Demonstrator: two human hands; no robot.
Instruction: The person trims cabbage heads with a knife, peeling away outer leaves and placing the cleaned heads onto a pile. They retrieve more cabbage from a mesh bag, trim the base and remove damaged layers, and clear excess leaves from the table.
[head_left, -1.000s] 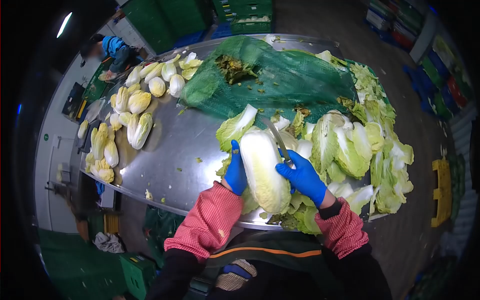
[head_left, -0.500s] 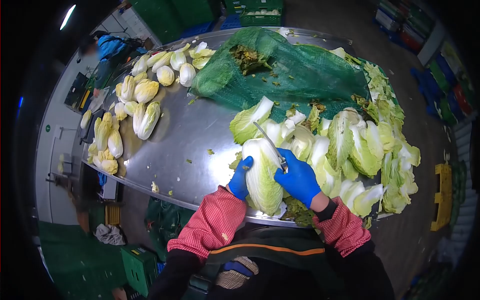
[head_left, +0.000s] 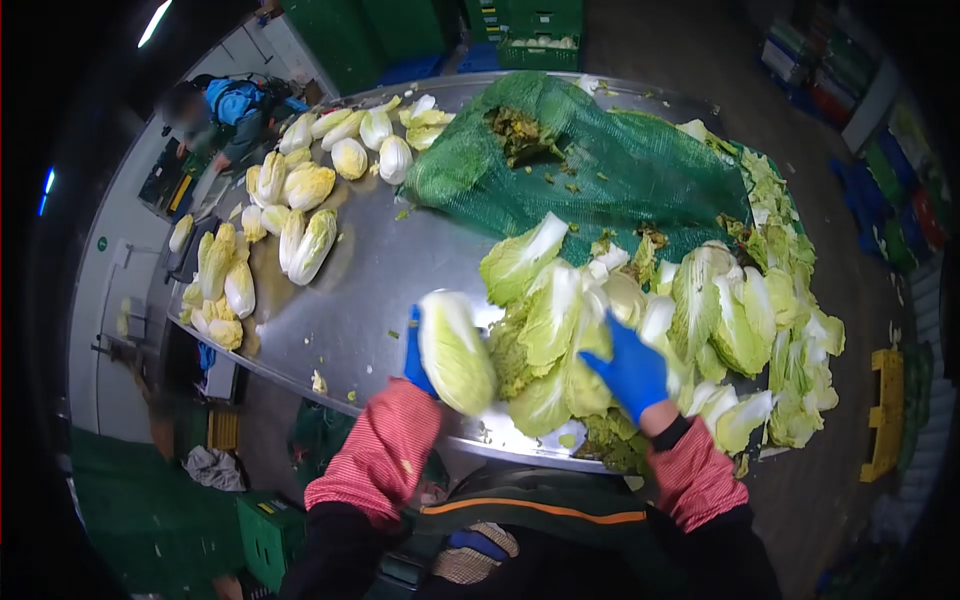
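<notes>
My left hand (head_left: pixel 414 360), in a blue glove, grips a Chinese cabbage (head_left: pixel 456 350) along its left side, pale base pointing away from me. The cabbage is tilted and a little blurred, close over the steel table. My right hand (head_left: pixel 632 368), also gloved in blue, is over a heap of loose cabbage leaves (head_left: pixel 550 320), its thumb and forefinger spread apart. No knife shows in it now. Pale green outer leaves lie just left of its fingertips, between the two hands.
Trimmed cabbages (head_left: pixel 310 187) lie at the left of the steel table (head_left: pixel 370 260). A green net sack (head_left: pixel 600 150) with brown leaf scraps covers the back. More leaves (head_left: pixel 790 300) pile at the right edge. A person (head_left: pixel 235 105) in blue stands at the far left.
My left hand has carried the cabbage left, away from my right hand. My right hand has let go of it; the knife seen there earlier no longer shows. Loose leaves now lie where the cabbage was.
</notes>
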